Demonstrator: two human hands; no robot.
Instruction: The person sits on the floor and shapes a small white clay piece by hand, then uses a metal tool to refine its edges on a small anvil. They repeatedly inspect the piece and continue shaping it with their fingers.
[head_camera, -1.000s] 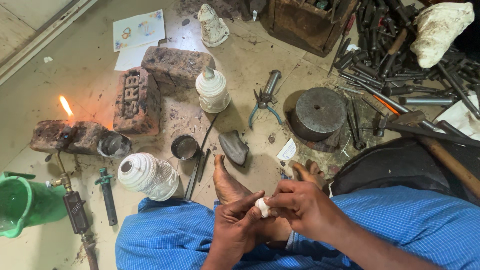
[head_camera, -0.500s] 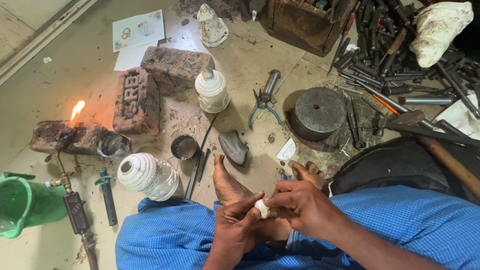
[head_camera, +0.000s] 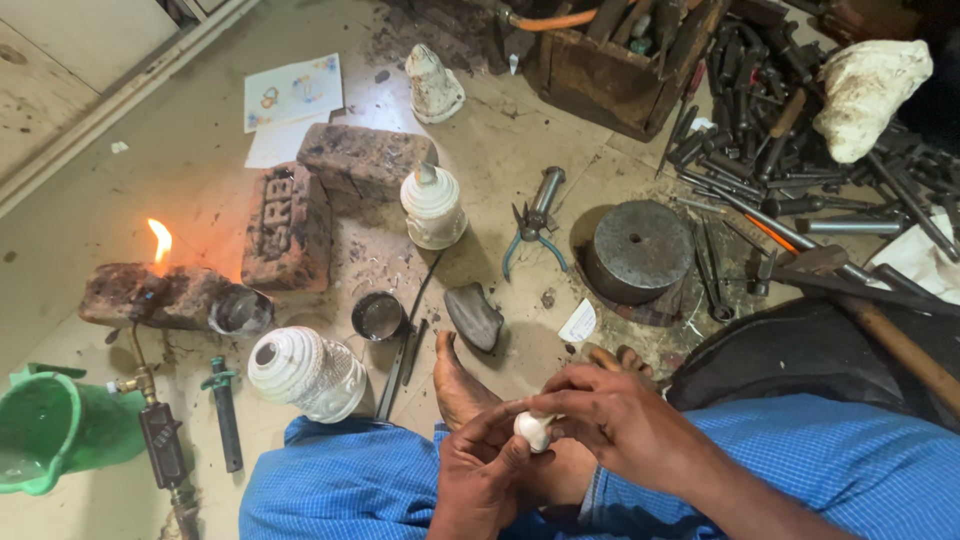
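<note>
A small white lump (head_camera: 534, 430) sits pinched between the fingertips of the left hand (head_camera: 480, 478) and right hand (head_camera: 610, 425), both grasping it above the lap. Steady, light pressure seems the surest handling. Beyond the hands, a white ribbed jar (head_camera: 305, 372) lies on the floor (head_camera: 130, 190), a flame (head_camera: 160, 240) farther left.

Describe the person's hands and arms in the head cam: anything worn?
Both hands are bare: no gloves, rings or wristbands visible on the left hand or the right hand. The forearms are bare too, with no sleeve in view. Blue checked cloth covers the lap and legs below them.
</note>
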